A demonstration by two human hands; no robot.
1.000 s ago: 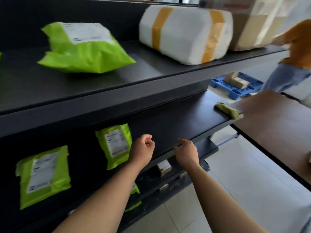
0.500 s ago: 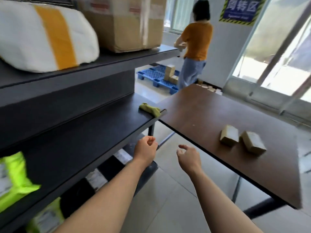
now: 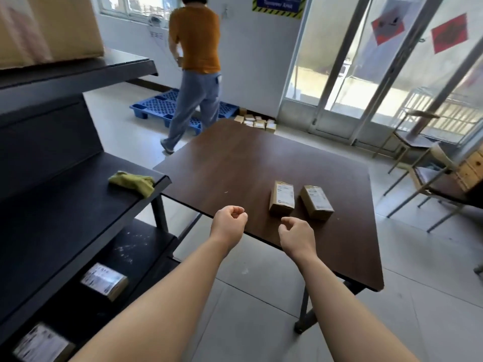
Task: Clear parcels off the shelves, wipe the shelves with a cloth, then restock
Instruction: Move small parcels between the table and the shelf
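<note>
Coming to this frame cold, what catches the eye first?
The left hand and right hand, curled and holding nothing, hover over the near edge of the brown table. Just beyond, a small cardboard parcel lies beside a second parcel, and a green cloth sits at the end of the dark shelf. Behind, a person in an orange shirt steps beside a blue pallet.

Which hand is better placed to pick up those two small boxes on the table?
Probably the right hand: it is empty and nearest the two boxes on the table; the left hand is farther left.
</note>
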